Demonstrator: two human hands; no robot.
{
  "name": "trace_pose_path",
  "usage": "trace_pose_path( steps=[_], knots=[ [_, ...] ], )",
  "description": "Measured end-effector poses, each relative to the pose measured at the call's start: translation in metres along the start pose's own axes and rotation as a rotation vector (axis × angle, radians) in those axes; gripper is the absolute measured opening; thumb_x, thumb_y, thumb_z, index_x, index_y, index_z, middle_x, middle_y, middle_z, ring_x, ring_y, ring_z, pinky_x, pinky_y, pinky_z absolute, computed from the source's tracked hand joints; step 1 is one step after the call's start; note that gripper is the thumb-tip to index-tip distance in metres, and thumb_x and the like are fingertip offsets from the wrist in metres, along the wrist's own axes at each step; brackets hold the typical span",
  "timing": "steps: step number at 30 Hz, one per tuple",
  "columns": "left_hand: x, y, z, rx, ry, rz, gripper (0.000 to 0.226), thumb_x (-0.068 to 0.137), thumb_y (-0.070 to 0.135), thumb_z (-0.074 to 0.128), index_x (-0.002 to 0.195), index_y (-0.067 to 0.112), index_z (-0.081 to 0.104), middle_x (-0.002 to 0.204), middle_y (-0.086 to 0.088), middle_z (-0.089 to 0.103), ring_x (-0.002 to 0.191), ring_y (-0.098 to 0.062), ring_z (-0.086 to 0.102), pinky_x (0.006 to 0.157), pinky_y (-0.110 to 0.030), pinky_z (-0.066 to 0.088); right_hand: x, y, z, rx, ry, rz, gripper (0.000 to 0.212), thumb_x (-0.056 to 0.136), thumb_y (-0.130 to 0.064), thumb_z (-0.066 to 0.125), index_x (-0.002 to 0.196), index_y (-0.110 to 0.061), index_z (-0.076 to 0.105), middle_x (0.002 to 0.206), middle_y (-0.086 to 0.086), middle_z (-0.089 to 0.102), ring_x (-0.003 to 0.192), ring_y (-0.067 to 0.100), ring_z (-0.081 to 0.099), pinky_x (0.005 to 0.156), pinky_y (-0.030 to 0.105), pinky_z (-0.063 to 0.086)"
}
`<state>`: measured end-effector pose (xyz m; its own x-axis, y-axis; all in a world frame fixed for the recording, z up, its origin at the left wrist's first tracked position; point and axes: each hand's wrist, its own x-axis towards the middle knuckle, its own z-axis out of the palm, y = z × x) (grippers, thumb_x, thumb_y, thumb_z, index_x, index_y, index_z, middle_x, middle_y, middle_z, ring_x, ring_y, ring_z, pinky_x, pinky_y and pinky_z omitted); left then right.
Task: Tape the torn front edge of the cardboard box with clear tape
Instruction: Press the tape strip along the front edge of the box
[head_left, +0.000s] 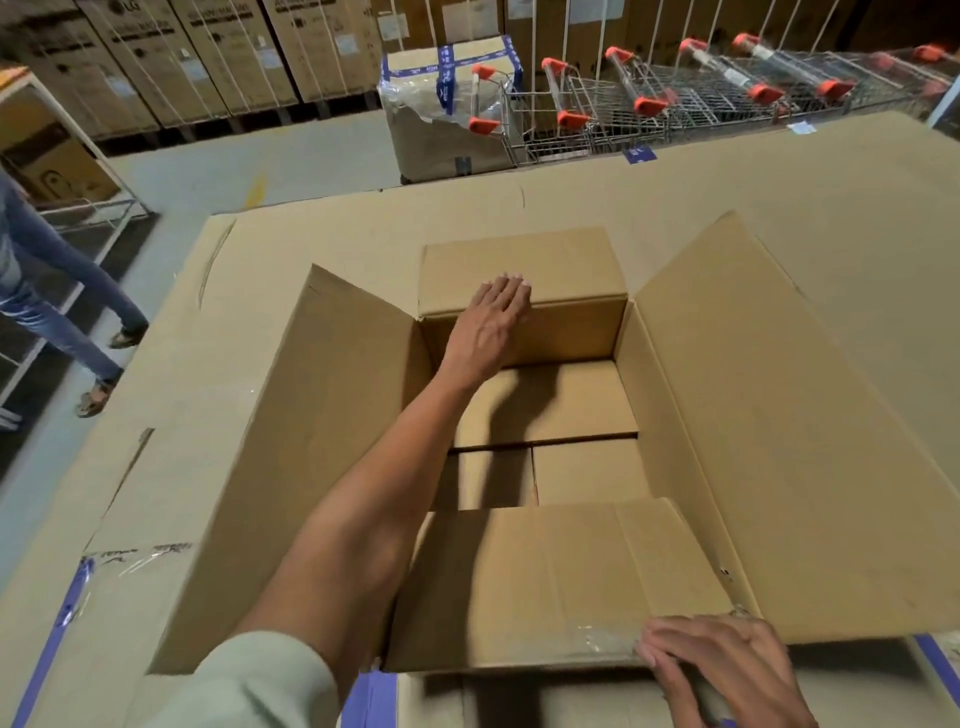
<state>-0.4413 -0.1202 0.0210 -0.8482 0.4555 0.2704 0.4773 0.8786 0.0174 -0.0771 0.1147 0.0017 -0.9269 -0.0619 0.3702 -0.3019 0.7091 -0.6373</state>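
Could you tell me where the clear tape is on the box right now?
In the head view, the clear tape sits low right, on the near flap, under the right hand's fingers.

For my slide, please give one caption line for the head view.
Left hand rests flat on the far flap of the open cardboard box while right hand presses clear tape on the near edge.

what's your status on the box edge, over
Left hand flat on far flap, holding nothing. Right hand pressing clear tape on near flap. No tape roll in view, nothing blocking.
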Motion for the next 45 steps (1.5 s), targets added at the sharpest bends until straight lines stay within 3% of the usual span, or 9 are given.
trace_pose_path(
  steps=[13,16,17,18,19,21,27,35,45],
  knots=[
    [0.040,0.052,0.004,0.036,0.130,0.225,0.050,0.098,0.006,0.039,0.144,0.016,0.056,0.153,-0.007,0.052,0.146,-0.031,0.044,0.124,-0.040,0.025,0.013,-0.005,0.007,-0.004,0.099,-0.061,0.026,0.093,-0.066,0.048,0.095,-0.052,0.070,0.086,-0.037,0.067,0.087,-0.016,0.058,0.090,0.008,0.034],
    [0.001,-0.011,-0.003,-0.016,0.177,0.081,0.044,0.096,0.005,0.048,0.133,0.019,0.068,0.142,-0.006,0.064,0.136,-0.034,0.055,0.117,-0.042,0.039,0.006,-0.011,0.017,0.017,0.340,-0.014,0.055,0.036,-0.025,0.070,0.079,-0.059,0.068,0.061,-0.035,0.061,0.058,-0.009,0.056,0.072,0.016,0.040],
    [-0.010,-0.027,-0.010,-0.012,0.142,0.030,0.044,0.097,0.003,0.051,0.134,0.021,0.067,0.144,-0.005,0.062,0.138,-0.033,0.053,0.116,-0.041,0.038,0.006,-0.013,0.017,-0.090,0.294,-0.075,0.110,0.011,0.002,0.002,0.076,-0.053,0.071,0.067,-0.033,0.065,0.063,-0.004,0.062,0.073,0.018,0.043],
    [-0.017,-0.039,-0.019,-0.016,0.102,-0.051,0.044,0.099,0.004,0.051,0.136,0.022,0.066,0.145,-0.006,0.061,0.139,-0.034,0.051,0.114,-0.040,0.038,0.002,-0.024,0.008,-0.071,0.175,-0.069,0.060,0.035,0.001,0.073,0.075,-0.044,0.076,0.077,-0.026,0.071,0.070,0.004,0.067,0.076,0.022,0.045],
    [-0.024,-0.043,-0.029,-0.053,0.071,-0.167,0.043,0.098,0.004,0.050,0.134,0.021,0.067,0.143,-0.009,0.062,0.136,-0.035,0.053,0.110,-0.040,0.041,0.002,-0.028,0.005,-0.119,0.134,-0.107,0.013,0.089,-0.028,0.074,0.077,-0.031,0.080,0.085,-0.018,0.075,0.075,0.012,0.069,0.079,0.025,0.046],
    [-0.035,-0.032,-0.051,-0.216,0.069,-0.422,0.041,0.090,0.001,0.051,0.121,0.017,0.074,0.129,-0.012,0.070,0.121,-0.034,0.063,0.099,-0.035,0.049,0.011,-0.025,-0.006,-0.129,0.204,-0.120,0.005,0.082,-0.011,0.079,0.078,-0.013,0.082,0.088,-0.005,0.077,0.078,0.019,0.071,0.082,0.028,0.047],
    [-0.174,0.113,-0.126,-0.547,-0.192,-0.283,0.024,0.087,0.035,0.078,0.108,0.025,0.081,0.106,-0.001,0.080,0.076,-0.007,0.072,0.083,-0.024,0.055,-0.001,-0.039,0.009,-0.282,0.280,-0.223,0.009,0.092,-0.014,0.073,0.087,-0.014,0.081,0.093,0.000,0.078,0.087,0.023,0.069,0.091,0.040,0.041],
    [-0.339,0.143,-0.114,-0.489,-0.002,0.011,0.032,0.097,0.012,0.067,0.129,0.013,0.071,0.134,-0.003,0.069,0.129,-0.017,0.062,0.112,-0.035,0.047,-0.001,-0.035,0.020,-0.172,0.220,-0.372,0.006,0.090,-0.020,0.080,0.095,-0.017,0.083,0.096,-0.004,0.079,0.084,0.024,0.070,0.089,0.044,0.045],
    [-0.329,0.167,-0.096,-0.365,0.241,0.008,0.025,0.091,0.021,0.075,0.115,0.014,0.078,0.117,-0.006,0.077,0.110,-0.023,0.072,0.100,-0.034,0.056,0.001,-0.039,0.006,-0.377,0.201,-0.398,0.008,0.087,-0.029,0.079,0.092,-0.023,0.080,0.091,-0.005,0.077,0.086,0.022,0.069,0.097,0.043,0.032]
  ],
)
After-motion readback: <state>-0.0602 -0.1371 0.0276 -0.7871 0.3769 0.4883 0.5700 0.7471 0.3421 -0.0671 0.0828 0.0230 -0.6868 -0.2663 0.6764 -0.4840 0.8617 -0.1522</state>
